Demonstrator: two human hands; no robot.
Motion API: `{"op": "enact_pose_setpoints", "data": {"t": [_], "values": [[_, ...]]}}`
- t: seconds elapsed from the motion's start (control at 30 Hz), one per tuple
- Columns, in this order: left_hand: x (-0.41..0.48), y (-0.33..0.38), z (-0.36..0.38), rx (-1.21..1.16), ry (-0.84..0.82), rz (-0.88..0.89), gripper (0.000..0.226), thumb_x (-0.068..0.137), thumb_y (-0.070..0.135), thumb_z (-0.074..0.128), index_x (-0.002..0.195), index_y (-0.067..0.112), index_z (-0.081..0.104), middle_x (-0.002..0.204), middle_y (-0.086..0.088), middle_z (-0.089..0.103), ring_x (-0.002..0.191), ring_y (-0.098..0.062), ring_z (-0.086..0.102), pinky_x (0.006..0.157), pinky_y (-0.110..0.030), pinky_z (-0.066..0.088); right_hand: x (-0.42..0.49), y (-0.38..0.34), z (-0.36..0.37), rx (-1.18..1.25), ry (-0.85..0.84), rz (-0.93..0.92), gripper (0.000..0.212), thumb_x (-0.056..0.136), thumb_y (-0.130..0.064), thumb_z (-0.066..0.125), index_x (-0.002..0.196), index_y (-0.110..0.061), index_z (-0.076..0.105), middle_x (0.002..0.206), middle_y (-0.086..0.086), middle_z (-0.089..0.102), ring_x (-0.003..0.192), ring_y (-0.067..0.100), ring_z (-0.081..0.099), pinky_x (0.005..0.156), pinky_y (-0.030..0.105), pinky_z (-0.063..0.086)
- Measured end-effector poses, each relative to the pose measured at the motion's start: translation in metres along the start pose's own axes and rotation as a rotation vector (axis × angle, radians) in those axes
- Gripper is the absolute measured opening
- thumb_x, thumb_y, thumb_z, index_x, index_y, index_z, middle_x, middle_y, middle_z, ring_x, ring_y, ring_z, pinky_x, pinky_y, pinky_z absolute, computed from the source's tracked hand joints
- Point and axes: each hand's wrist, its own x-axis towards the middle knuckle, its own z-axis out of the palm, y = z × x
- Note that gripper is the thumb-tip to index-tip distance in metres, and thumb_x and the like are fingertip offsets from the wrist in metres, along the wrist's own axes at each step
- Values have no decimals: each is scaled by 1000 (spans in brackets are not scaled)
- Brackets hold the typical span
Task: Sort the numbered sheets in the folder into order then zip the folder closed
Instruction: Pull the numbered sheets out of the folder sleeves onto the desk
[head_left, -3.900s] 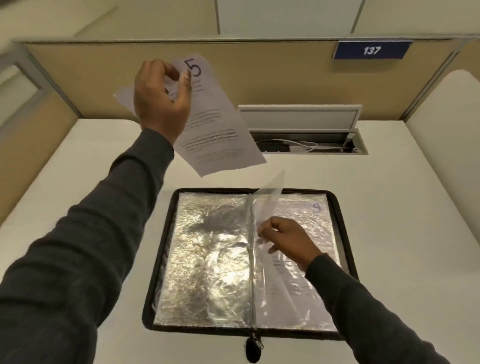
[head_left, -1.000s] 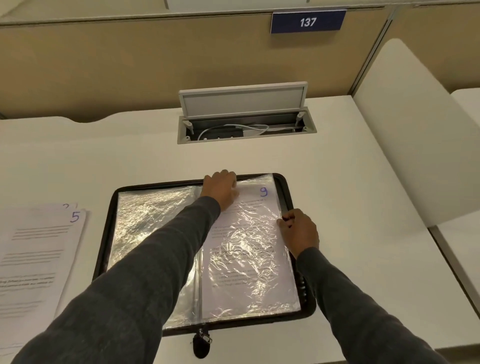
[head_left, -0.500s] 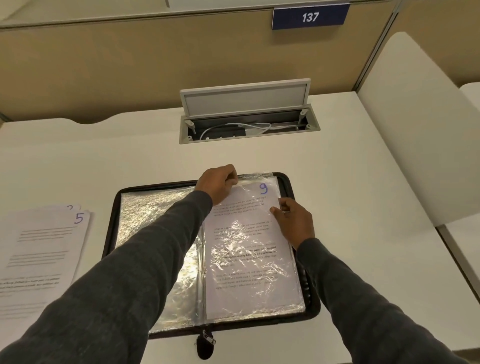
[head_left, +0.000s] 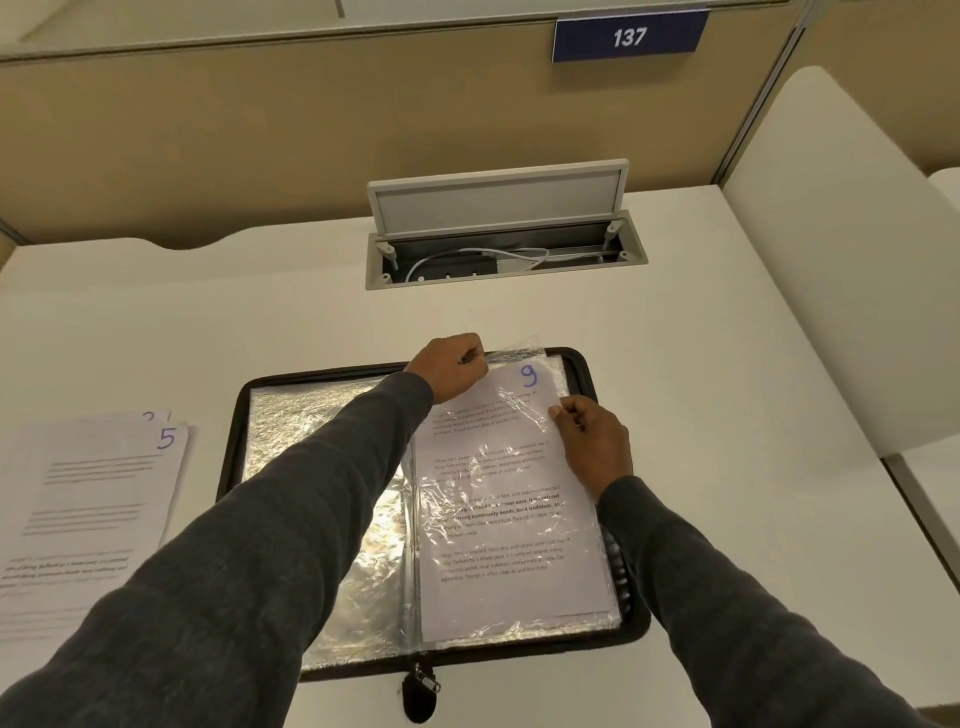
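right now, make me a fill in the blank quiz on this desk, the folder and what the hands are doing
1. The left hand pinches the top edge of the clear sleeve; the right hand pinches the sheet in it, numbered ____.
2. The top of the loose pile left of the folder shows the number ____.
3. The blue sign on the partition reads ____.
4. The folder is ____, not closed.
Missing: 9; 5; 137; open.

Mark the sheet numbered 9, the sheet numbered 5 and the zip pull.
sheet numbered 9 (head_left: 498, 519): head view, middle of the page, on the print.
sheet numbered 5 (head_left: 88, 519): head view, middle of the top page.
zip pull (head_left: 420, 699): head view, on its black tab.
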Motion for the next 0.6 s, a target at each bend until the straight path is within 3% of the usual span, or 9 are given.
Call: {"op": "enact_pose_setpoints", "data": {"t": [0.2, 0.33, 0.47, 0.6], "values": [[1, 3, 0, -68, -57, -41, 19, 91, 26, 62, 93, 9, 55, 92, -7, 66, 70, -19, 70, 71, -32, 50, -3, -1, -2, 29, 0, 8, 16, 102, -29, 57, 102, -18, 69, 96, -1, 71, 85, 15, 66, 69, 20, 51], [3, 7, -2, -10, -149, -71, 29, 89, 38, 67, 81, 11, 63, 81, -3, 71, 73, -18, 70, 75, -31, 50, -4, -1, -2, 37, -2, 10, 16, 102, -29, 57, 103, -18, 68, 97, 0, 71, 87, 18, 67, 75, 26, 56], [5, 10, -7, 2, -267, -135, 41, 87, 49, 66, 86, 10, 77, 78, -2, 74, 84, -19, 70, 84, -31, 47, -6, -1, -2, 31, -10, -15, 15, 102, -29, 56, 102, -19, 68, 96, -1, 71, 87, 17, 68, 75, 26, 56], [7, 9, -10, 10, -240, -124, 43, 86, 54, 65, 87, 12, 78, 79, -3, 75, 86, -20, 68, 89, -36, 47, -7, -1, -1, 30, -25, -13, 15, 102, -33, 56, 105, -21, 65, 99, -2, 71, 89, 17, 68, 76, 26, 57]]}}
